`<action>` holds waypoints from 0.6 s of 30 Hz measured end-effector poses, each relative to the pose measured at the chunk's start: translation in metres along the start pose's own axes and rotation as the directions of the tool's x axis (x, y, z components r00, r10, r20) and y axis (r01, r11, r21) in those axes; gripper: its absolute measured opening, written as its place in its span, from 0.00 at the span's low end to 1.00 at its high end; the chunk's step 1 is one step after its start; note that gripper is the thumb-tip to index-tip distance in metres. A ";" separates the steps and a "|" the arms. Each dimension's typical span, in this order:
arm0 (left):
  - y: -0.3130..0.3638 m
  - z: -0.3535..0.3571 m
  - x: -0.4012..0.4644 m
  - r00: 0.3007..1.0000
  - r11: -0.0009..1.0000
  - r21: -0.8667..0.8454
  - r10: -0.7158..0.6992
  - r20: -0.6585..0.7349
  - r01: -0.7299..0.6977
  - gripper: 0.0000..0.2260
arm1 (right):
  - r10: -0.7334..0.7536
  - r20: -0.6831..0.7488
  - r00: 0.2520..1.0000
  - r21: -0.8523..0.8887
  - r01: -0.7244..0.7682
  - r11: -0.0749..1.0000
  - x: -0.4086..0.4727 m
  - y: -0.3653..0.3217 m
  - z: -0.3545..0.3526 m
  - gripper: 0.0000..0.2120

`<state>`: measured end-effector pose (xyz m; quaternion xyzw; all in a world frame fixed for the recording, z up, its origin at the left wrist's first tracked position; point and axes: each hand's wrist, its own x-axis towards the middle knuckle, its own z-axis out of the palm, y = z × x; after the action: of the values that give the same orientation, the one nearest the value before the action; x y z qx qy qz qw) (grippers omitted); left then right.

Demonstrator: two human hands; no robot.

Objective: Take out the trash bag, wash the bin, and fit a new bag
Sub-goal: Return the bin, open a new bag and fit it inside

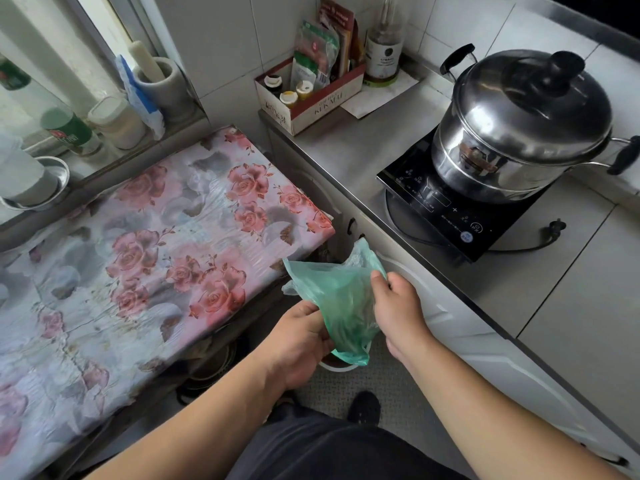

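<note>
A thin green plastic bag (341, 299) hangs between my two hands, low in the gap between the floral table and the counter. My left hand (298, 344) grips its lower left edge. My right hand (398, 306) pinches its upper right edge between thumb and fingers. Directly beneath the bag, a small white bin (337, 366) stands on the floor; only a short arc of its rim shows, the bag and my hands hiding the rest.
A table with a rose-patterned cover (145, 258) fills the left. On the right runs a steel counter (346, 147) with an induction cooker (460, 216), a lidded steel pot (526, 123) and a box of seasonings (311, 98). My foot (363, 407) is on the mat below.
</note>
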<state>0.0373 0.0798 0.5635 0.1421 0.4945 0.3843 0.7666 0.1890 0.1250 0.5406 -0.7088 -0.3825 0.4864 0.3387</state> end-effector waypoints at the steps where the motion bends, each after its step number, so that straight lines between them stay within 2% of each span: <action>1: 0.001 -0.002 0.000 1.000 1.000 0.001 0.012 0.007 -0.012 0.10 | 0.006 0.004 1.000 0.012 -0.006 1.000 0.001 0.001 0.000 0.18; 4: 0.006 -0.005 0.001 0.995 0.993 0.062 0.097 0.012 -0.098 0.10 | 0.115 0.043 0.992 0.145 -0.120 0.982 0.004 -0.002 -0.004 0.20; 6: 0.012 -0.006 0.003 0.982 0.968 0.170 0.189 -0.023 -0.182 0.08 | 0.163 0.023 0.986 0.195 -0.164 0.967 0.003 -0.011 -0.009 0.23; 9: 0.020 -0.006 0.007 0.953 0.919 0.305 0.288 -0.089 -0.250 0.07 | -0.064 -0.069 0.996 0.007 0.065 0.998 -0.002 -0.026 -0.013 0.30; 10: 0.021 -0.005 0.008 0.948 0.906 0.336 0.306 -0.092 -0.259 0.07 | -0.129 -0.057 0.990 -0.030 0.128 0.991 -0.006 -0.033 -0.011 0.31; 12: 0.023 -0.002 0.009 0.941 0.878 0.392 0.328 -0.079 -0.273 0.08 | -0.157 0.052 0.986 -0.020 0.158 0.987 -0.013 -0.039 -0.002 0.34; 15: 0.023 0.004 0.010 0.939 0.856 0.432 0.339 -0.056 -0.284 0.08 | -0.044 0.228 0.973 0.111 0.018 0.994 -0.021 -0.036 0.019 0.30; 18: 0.021 0.006 0.010 0.939 0.843 0.464 0.338 -0.062 -0.273 0.08 | -0.039 0.204 0.978 0.102 0.019 0.995 -0.021 -0.032 0.028 0.18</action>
<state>0.0350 0.1024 0.5722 0.3644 0.5933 0.3864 0.6048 0.1512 0.1251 0.5684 -0.6313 -0.4012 0.5704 0.3393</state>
